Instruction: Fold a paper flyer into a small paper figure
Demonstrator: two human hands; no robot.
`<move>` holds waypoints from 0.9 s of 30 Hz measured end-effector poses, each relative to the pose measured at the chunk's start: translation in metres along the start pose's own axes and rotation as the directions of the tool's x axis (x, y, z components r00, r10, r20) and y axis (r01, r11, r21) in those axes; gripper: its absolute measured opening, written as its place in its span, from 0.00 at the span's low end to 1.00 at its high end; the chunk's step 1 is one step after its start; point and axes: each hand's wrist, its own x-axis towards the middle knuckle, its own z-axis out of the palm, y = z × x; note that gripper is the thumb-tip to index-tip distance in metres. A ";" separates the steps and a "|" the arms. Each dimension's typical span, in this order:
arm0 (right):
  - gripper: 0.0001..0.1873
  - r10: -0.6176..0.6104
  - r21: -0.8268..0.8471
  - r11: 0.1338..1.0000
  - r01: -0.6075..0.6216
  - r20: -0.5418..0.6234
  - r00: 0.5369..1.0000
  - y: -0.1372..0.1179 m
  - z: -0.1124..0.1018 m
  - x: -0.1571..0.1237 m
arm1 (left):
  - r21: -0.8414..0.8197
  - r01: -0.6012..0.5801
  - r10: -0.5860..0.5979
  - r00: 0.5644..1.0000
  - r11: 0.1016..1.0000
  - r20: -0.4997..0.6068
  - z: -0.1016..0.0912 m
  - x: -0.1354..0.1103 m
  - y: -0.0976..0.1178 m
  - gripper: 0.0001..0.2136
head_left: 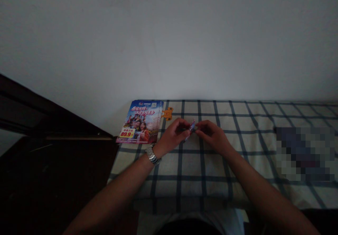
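Folded paper (191, 129): small, printed pink and blue, tilted, held above the cloth between both hands.
Left hand (173, 136): fingers (185, 132) together, pinching the paper's left side; steel watch (152, 154) on the wrist.
Right hand (212, 136): fingertips (197, 132) together on the paper's right side.
Leaflets (139, 121): a stack lying left of the left hand, just apart from it; glossy blue cover with a photo of people.
Writing: "89.9" on a pale label at the cover's lower left; a QR code at upper right; the large heading is too small to read.
Orange tab (167, 113): just beside the leaflets' upper right corner.
Edges: the far edge of the cloth meets the wall; its left edge drops toward dark furniture (66, 168), near the leaflets.
Right side: cloth runs past the right hand to a pixelated patch (303, 154), well apart.
Surface: checked cloth (211, 168), cream with dark blue lines.
Room: pale scuffed wall (169, 41).
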 end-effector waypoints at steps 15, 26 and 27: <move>0.18 0.014 0.136 0.990 -0.033 0.139 0.990 -0.009 0.006 -0.004 | 0.145 -0.014 0.016 1.000 0.989 -0.010 0.003 -0.001 0.002 0.15; 0.21 0.053 0.130 0.989 -0.071 0.139 0.989 -0.006 0.009 -0.006 | 0.173 -0.057 0.062 0.998 0.983 -0.024 0.002 -0.001 -0.003 0.15; 0.20 0.049 0.131 0.989 -0.068 0.140 0.989 -0.006 0.010 -0.005 | 0.181 -0.061 0.067 0.998 0.982 -0.023 0.002 -0.001 -0.003 0.15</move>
